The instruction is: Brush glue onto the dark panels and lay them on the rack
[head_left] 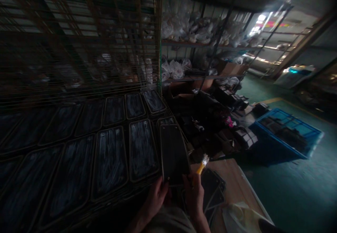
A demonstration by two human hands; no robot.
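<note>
A dark, flat rectangular panel (174, 152) with rounded corners is held up in front of me. My left hand (157, 195) is closed on its lower left corner. My right hand (195, 194) grips a yellow-handled brush (202, 166), its pale bristles pointing up and away, and its fingers also touch the panel's lower right corner. To the left, rows of similar panels with streaky whitish coating, such as this coated panel (143, 150), lie on a wire rack (113, 198). Beside my right hand, several overlapping dark panels (214, 191) rest on a wooden board.
The wooden board (240, 182) is at the right, with a pale bag (240, 215) on its near end. Beyond stands a blue crate (263, 148) on the green floor. Wire mesh (142, 22) rises at the back left; shelves with plastic bags (176, 69) stand behind the dark piled goods.
</note>
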